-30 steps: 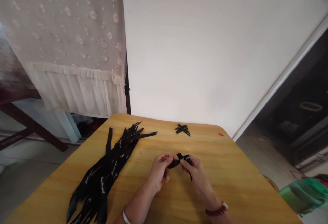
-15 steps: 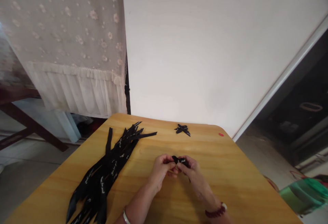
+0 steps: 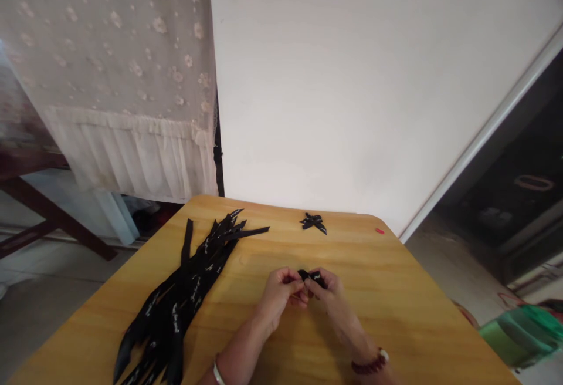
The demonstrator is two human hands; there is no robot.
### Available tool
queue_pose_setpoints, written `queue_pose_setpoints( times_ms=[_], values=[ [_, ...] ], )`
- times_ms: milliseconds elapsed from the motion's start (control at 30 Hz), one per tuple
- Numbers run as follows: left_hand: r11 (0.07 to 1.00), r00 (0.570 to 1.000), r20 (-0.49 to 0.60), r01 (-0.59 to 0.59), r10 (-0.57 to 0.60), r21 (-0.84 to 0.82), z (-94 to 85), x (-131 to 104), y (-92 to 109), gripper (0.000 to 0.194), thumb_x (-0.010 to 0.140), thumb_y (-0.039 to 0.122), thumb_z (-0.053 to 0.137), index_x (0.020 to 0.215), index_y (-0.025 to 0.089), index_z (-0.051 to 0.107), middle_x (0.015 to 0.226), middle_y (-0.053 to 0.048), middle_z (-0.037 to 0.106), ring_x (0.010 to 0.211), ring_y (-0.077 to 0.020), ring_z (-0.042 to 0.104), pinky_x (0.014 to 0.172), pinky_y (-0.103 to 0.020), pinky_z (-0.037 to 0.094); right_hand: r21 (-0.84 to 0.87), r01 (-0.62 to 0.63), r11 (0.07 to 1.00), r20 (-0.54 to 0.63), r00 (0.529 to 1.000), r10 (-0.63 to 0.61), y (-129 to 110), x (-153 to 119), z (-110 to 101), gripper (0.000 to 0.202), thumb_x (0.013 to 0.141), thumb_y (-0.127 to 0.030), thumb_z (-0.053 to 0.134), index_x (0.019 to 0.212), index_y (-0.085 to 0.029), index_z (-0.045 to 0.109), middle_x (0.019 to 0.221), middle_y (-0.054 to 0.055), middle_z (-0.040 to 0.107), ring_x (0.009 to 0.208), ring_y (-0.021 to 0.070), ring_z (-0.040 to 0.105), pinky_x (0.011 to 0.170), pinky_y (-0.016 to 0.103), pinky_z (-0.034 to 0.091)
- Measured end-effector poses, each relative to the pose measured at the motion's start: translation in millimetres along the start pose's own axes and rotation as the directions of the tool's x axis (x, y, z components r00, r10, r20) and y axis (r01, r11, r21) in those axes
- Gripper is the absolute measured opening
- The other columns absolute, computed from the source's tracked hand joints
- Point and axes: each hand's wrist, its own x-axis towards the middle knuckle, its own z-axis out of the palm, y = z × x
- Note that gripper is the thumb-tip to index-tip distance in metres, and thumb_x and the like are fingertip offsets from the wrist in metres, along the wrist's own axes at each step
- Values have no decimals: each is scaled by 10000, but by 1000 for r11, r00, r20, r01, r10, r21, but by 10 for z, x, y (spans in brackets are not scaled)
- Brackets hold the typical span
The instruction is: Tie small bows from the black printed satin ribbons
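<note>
My left hand [image 3: 284, 294] and my right hand [image 3: 328, 291] meet above the middle of the wooden table [image 3: 378, 308]. Between their fingertips is a small looped black ribbon [image 3: 315, 277] with white lettering; both hands pinch it. Fingers hide its lower part. Behind them, near the far edge, lies a black ribbon bow [image 3: 313, 221] with white lettering. A long pile of cut black ribbon strips [image 3: 189, 291], printed in white, stretches along the table's left side.
A small red object [image 3: 379, 231] lies near the far right corner. White panel [image 3: 325, 91] stands behind the table, with a lace curtain [image 3: 132, 80] to its left. A green translucent container [image 3: 523, 335] is at the lower right, beyond the table's edge.
Both hands have shifted very slightly to the right with the ribbon. Less of the ribbon shows between the fingertips. The bow and the strips have not moved.
</note>
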Motion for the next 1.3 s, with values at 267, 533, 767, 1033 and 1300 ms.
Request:
queue_pose_setpoints(
  times_ms=[267, 533, 767, 1033, 1300],
  values=[
    [1000, 1000, -25, 18, -18, 24, 4, -14, 30, 205, 556, 261, 607, 640, 149, 458, 520, 3, 575, 422, -119, 550, 385, -219, 427, -31, -17, 999, -37, 999, 15, -11, -1, -9, 129, 616, -264, 584, 577, -149, 540, 464, -47, 474, 466, 96, 419, 467, 211, 323],
    [997, 994, -102, -20, 28, 80, 12, -46, 100, 274, 548, 287, 619, 745, 154, 483, 707, 1, 587, 298, -68, 483, 274, -192, 362, -101, -1, 995, -24, 1000, -1, -30, 0, -10, 132, 614, -272, 592, 583, -153, 544, 454, -54, 459, 458, 94, 407, 465, 213, 315],
    [1000, 995, -95, -18, 19, 15, 12, -19, 55, 214, 561, 283, 612, 634, 152, 460, 412, 53, 496, 301, -88, 469, 283, -183, 356, -32, -7, 999, 66, 998, 9, -43, -21, 12, 148, 622, -286, 607, 644, -149, 555, 506, -37, 505, 492, 102, 452, 485, 212, 340],
    [999, 997, -80, -3, 0, -36, -1, -21, 50, 241, 539, 291, 637, 623, 154, 457, 429, 54, 506, 290, -79, 459, 269, -170, 332, -69, 14, 997, -3, 1000, -14, -31, -4, 4, 241, 628, -368, 586, 527, -164, 507, 436, -46, 467, 431, 92, 414, 447, 212, 324],
    [990, 994, -96, 36, -49, -134, -17, -28, 59, 227, 519, 193, 668, 678, 133, 518, 543, 21, 567, 360, -85, 514, 307, -175, 374, -138, 46, 989, -69, 996, -56, 0, 2, 6, 229, 643, -355, 574, 539, -163, 507, 437, -42, 459, 443, 96, 405, 448, 213, 315]
  ],
)
